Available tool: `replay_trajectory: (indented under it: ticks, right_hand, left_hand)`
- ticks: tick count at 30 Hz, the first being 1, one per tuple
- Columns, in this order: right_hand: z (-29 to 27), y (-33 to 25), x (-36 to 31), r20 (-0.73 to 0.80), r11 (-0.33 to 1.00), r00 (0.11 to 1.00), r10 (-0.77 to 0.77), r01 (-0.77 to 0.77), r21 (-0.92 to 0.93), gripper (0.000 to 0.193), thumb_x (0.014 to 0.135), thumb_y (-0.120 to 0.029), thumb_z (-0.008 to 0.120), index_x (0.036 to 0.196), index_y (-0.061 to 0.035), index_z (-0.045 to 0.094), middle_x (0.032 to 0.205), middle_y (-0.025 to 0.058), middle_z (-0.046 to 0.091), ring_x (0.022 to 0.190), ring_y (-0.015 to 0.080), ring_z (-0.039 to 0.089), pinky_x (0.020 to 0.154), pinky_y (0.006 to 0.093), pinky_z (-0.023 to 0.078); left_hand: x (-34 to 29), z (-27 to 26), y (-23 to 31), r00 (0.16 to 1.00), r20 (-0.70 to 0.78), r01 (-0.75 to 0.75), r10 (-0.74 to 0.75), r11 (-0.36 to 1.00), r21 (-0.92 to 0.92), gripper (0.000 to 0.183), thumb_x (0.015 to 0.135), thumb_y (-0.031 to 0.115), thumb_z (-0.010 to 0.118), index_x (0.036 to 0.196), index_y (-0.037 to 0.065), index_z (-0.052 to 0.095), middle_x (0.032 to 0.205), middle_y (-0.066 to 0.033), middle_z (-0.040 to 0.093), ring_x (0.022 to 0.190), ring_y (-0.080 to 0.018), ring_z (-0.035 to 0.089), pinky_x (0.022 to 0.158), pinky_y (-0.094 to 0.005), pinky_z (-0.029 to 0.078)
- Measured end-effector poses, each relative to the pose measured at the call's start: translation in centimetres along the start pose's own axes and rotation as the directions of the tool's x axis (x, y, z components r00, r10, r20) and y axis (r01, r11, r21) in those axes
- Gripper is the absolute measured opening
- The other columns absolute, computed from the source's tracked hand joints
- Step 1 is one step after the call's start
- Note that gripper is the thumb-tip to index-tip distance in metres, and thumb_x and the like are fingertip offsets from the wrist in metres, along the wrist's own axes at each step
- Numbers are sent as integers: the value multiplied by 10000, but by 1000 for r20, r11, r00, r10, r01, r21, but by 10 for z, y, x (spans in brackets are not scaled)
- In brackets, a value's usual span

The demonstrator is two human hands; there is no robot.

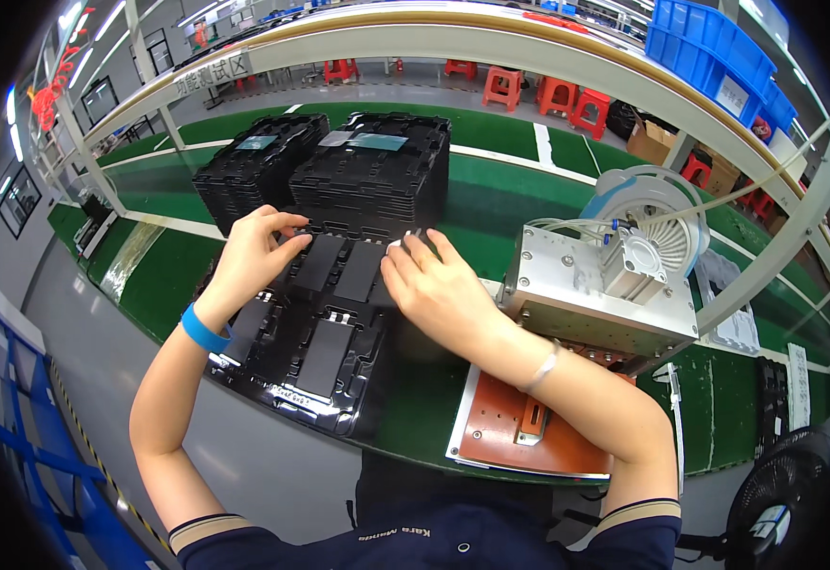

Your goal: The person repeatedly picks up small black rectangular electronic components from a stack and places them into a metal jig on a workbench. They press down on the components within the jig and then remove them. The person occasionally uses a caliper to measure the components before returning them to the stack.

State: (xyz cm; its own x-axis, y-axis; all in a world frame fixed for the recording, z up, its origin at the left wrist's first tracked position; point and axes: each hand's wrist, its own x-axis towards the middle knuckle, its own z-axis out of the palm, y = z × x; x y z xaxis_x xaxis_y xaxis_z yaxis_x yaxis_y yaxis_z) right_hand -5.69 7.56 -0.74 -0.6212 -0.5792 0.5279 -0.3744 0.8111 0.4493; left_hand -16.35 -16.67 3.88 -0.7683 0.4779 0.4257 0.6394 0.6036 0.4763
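Right now, in the head view, two bare hands work over a glossy black plastic tray [261,370] with moulded compartments, lying at 8 o'clock from the middle of the view on a green-topped worktop [410,432]. Three dark grey, flat rectangular pieces show plainly in it: one [318,263] toward the tray's 12 o'clock edge, a second [358,271] just beside it at its 3 o'clock, and a third [328,358] below them, toward 6 o'clock.

The left hand [265,249], with a bright blue band [204,330] at its wrist, is at the top end of the first piece, thumb and fingertips narrowly apart; whether anything is between them I cannot tell. The right hand [426,275] sits near the middle of the view, just to the 3 o'clock side of the second piece, fingers bent and close together. Something small, light and dark, shows by its fingertips, but I cannot tell whether it is gripped.

At 11 o'clock stands a tall stack of black moulded trays [372,176], with another black tray stack [261,169] at 10. A silver metal block-shaped machine [557,271] is at 3 o'clock, with a white and blue reel [657,218] behind it. An orange-brown flat plate [491,427] lies at 5 o'clock, partly beneath the right forearm.
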Motion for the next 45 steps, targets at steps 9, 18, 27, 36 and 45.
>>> replay_trajectory:
  ticks: [9, 18, 27, 36, 45]
  right_hand:
    - [-149, -18, -187, 142, 942, 933, 332, -336, 7, 392, 746, -85, 634, 1129, -24, 693, 1112, 90, 625, 907, 219, 638, 752, 336, 540]
    - [-125, -23, -215, 334, 642, 771, 543, -637, 427, 342, 742, 28, 651, 1079, -21, 678, 1060, 84, 636, 940, 251, 626, 755, 347, 544]
    - [-99, -9, -210, 305, 670, 765, 567, -644, 369, 352, 686, 20, 673, 1036, -8, 673, 994, 84, 650, 922, 257, 601, 761, 358, 530]
    - [-92, -8, -206, 291, 670, 724, 626, -690, 275, 350, 734, -31, 652, 1084, -32, 675, 1091, 87, 616, 1040, 292, 563, 873, 405, 504]
    - [-96, -6, -199, 302, 639, 678, 670, -734, 231, 317, 701, -4, 698, 1006, -90, 712, 1075, 62, 607, 1002, 260, 546, 830, 360, 452]
  left_hand:
    - [-25, 10, 102, 922, -11, -387, 387, 922, -23, 231, 778, -21, 710, 1008, -2, 718, 819, -62, 625, 621, -106, 545, 523, -228, 405]
    - [-64, 98, 181, 341, 519, -675, 784, 588, -445, 412, 779, 266, 764, 1074, 7, 641, 1082, -122, 603, 1022, -265, 620, 791, -341, 545]
    - [-75, 134, 185, 130, 678, -817, 724, 466, -341, 809, 843, 585, 612, 1429, 53, 442, 1502, -228, 356, 1409, -345, 338, 1110, -529, 307]
    - [-76, 132, 188, 105, 720, -837, 686, 452, -308, 820, 836, 613, 591, 1433, 70, 444, 1503, -217, 368, 1417, -325, 332, 1127, -524, 279]
    - [-74, 131, 188, 112, 718, -840, 687, 452, -301, 815, 824, 605, 611, 1429, 81, 454, 1500, -211, 376, 1412, -328, 345, 1131, -523, 276]
